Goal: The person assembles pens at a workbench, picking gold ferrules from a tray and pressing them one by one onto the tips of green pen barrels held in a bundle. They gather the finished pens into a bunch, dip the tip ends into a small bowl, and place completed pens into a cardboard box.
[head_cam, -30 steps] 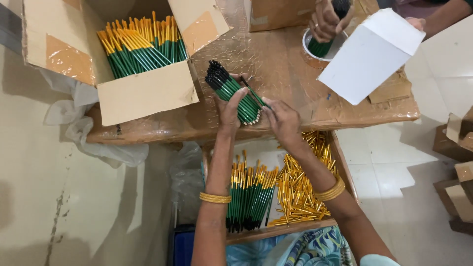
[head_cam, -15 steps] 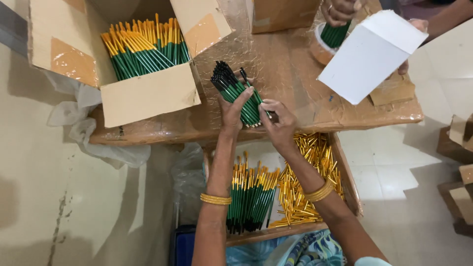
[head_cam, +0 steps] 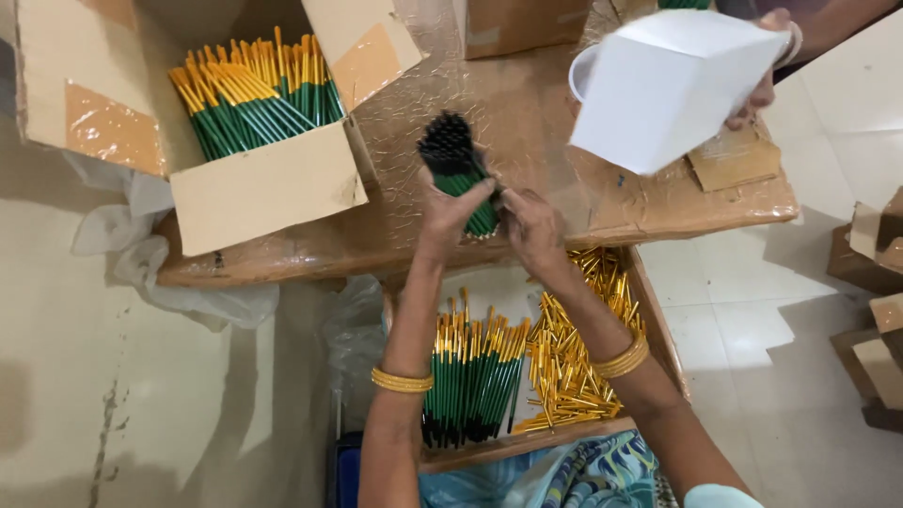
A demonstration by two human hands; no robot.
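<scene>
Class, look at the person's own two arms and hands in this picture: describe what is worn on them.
Both forearms are bare, with no gloves on the hands. The left hand has gold bangles stacked on its wrist; the right hand has matching gold bangles on its wrist. A pale sleeve edge shows at the right upper arm. No rings can be made out.
</scene>
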